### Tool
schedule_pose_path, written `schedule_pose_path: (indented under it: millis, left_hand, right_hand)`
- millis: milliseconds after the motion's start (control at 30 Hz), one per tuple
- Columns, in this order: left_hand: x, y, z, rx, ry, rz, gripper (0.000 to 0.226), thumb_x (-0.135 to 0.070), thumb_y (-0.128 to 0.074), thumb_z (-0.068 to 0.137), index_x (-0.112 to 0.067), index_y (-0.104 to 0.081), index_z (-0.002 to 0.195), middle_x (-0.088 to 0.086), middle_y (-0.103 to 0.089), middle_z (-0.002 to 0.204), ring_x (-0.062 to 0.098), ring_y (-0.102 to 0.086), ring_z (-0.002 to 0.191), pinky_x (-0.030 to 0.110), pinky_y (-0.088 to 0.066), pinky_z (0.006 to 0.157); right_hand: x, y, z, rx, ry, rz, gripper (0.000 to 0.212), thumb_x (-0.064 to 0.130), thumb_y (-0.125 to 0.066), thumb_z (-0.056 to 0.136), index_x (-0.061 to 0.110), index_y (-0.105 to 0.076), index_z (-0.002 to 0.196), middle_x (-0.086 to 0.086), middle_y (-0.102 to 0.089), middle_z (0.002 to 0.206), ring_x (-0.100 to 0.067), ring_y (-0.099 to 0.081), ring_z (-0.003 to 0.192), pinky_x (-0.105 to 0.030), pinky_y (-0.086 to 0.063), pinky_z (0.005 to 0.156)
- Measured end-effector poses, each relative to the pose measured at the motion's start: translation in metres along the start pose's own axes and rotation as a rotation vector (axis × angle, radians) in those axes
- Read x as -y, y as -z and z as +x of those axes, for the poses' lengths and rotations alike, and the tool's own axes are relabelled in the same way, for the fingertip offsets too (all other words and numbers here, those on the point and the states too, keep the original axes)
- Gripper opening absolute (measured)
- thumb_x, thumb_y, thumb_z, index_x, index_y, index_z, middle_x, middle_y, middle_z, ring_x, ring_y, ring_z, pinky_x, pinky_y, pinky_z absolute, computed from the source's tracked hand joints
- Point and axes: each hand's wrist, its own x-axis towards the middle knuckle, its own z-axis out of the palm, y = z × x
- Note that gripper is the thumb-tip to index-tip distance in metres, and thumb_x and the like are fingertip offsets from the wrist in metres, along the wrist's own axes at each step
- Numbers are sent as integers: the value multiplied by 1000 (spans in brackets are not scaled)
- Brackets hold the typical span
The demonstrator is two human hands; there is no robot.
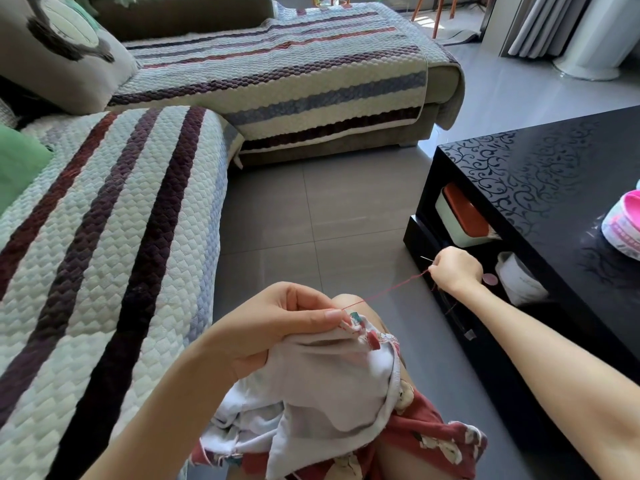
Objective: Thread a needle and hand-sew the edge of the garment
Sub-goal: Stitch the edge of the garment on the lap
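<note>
A white garment point(325, 382) with a printed edge lies bunched on my lap. My left hand point(277, 323) pinches its edge between thumb and fingers, just above my knee. A red thread point(388, 289) runs taut from that edge up and right to my right hand point(455, 270). My right hand is curled and pinches the thin needle point(426, 259), whose tip sticks out to the left of the fingers. The right hand is stretched out beside the black table's side shelf.
A black coffee table point(540, 174) stands at the right, with a pink and white pot point(623, 223) on top and boxes point(460, 216) on its lower shelf. A striped quilted sofa point(114, 209) fills the left and back. Grey tiled floor point(311, 209) lies between.
</note>
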Motion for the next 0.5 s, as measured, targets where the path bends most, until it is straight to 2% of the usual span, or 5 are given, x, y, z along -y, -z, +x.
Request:
schedule_pose_path:
  millis: [100,167,267,333,500]
  left_hand:
    - [-1,0,2,-23,3,3,26,-29,-78,66,-8,-77,81,12,-70,83,17,-65,75,21,-53,65]
    - [-1,1,3,-24,5,-3,25,-28,-78,67,-8,-77,82,12,-70,84,17,-66,75,21,-53,65]
    - [-2,0,3,-23,0,10,14,-20,-75,75,-8,-77,81,11,-69,82,16,-65,74,20,-52,65]
    - [-2,0,3,-23,-5,12,13,-18,-69,77,-8,-77,80,10,-69,80,15,-64,72,20,-52,64]
    - [0,-2,1,-18,-21,14,13,-17,-67,78,-9,-77,80,6,-70,81,14,-65,76,18,-51,66]
  right_hand:
    - [34,34,-37,89,259,457,32,29,-70,85,16,-69,115,7,-69,85,-18,-64,86,-24,-45,64]
    - [55,70,-83,409,438,825,29,29,-67,87,14,-70,112,16,-66,65,-4,-56,59,-19,-35,47]
    - [69,102,-129,767,692,821,28,37,-69,82,14,-75,97,11,-69,69,-3,-55,64,-16,-39,60]
    - [70,104,-137,799,762,786,23,34,-75,79,13,-75,87,3,-70,75,-8,-57,70,-23,-41,66]
    - [71,108,-136,727,752,938,6,12,-73,79,10,-72,74,-1,-65,65,-8,-53,62,-21,-41,60]
